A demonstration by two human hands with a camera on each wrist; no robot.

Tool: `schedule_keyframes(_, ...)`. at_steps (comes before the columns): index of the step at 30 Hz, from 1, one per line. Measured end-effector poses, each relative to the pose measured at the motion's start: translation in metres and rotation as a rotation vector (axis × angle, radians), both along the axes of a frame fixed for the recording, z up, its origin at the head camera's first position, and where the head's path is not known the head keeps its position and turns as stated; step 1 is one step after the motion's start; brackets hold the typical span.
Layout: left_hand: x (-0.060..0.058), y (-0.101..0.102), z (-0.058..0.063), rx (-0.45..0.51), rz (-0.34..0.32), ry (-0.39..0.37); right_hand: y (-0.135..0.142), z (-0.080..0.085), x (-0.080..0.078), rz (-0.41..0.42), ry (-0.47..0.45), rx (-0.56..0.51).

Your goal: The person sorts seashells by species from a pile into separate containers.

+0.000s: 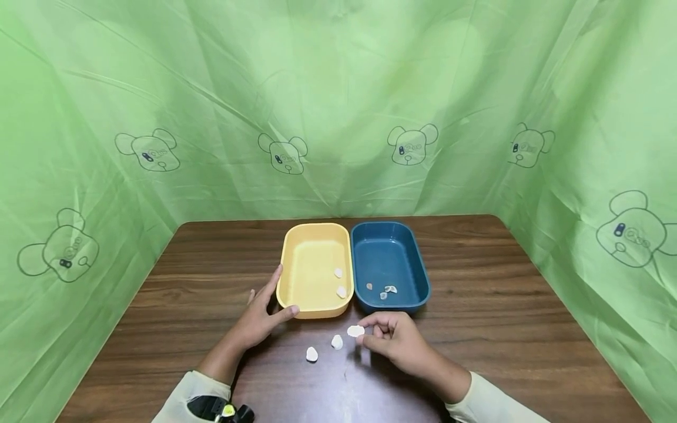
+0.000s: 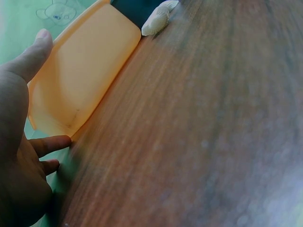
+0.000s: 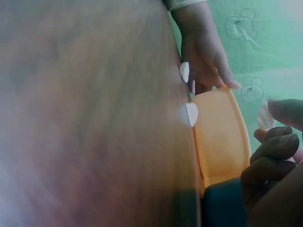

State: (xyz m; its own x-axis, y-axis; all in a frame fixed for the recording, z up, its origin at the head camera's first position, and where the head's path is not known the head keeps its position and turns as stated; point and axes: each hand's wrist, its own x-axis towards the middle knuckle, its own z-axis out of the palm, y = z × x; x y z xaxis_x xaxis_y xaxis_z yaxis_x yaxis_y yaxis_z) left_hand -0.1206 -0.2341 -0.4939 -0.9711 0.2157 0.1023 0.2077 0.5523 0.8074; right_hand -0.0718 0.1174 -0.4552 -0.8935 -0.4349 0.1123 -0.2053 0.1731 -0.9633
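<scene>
My right hand [image 1: 399, 343] pinches a white, ribbed seashell [image 1: 355, 331] between thumb and fingers, just in front of the two trays. In the right wrist view that pinched seashell [image 3: 266, 116] is held up off the table. Two more white seashells, one nearer [image 1: 312, 354] and one farther right [image 1: 337, 342], lie on the wood. My left hand [image 1: 259, 320] touches the yellow tray [image 1: 312, 314] at its front left corner, thumb at the front rim and fingers extended along the left side. Two pale shells [image 1: 341, 292] lie inside the yellow tray at its right.
Right beside the yellow tray stands a blue tray [image 1: 425, 294], with a few small shells [image 1: 391, 289] near its front. Both trays sit on a dark wooden table [image 1: 476, 264]. Green cloth [image 1: 338, 88] with bear-head drawings encloses the table at the back and sides.
</scene>
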Motion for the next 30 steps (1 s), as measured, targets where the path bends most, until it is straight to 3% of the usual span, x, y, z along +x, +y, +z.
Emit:
schedule_keyframes(13, 0.0, 0.0, 0.001, -0.001, 0.002, -0.005, -0.015, 0.034, -0.018, -0.078, 0.108, 0.0)
schedule_keyframes(21, 0.0, -0.001, 0.003, 0.003, 0.005, -0.005, -0.035, 0.062, -0.033, -0.18, 0.084, -0.019)
schedule_keyframes(30, 0.0, 0.0, 0.002, -0.009, 0.006, -0.001, -0.059, 0.069, -0.054, -0.276, -0.003, -0.045)
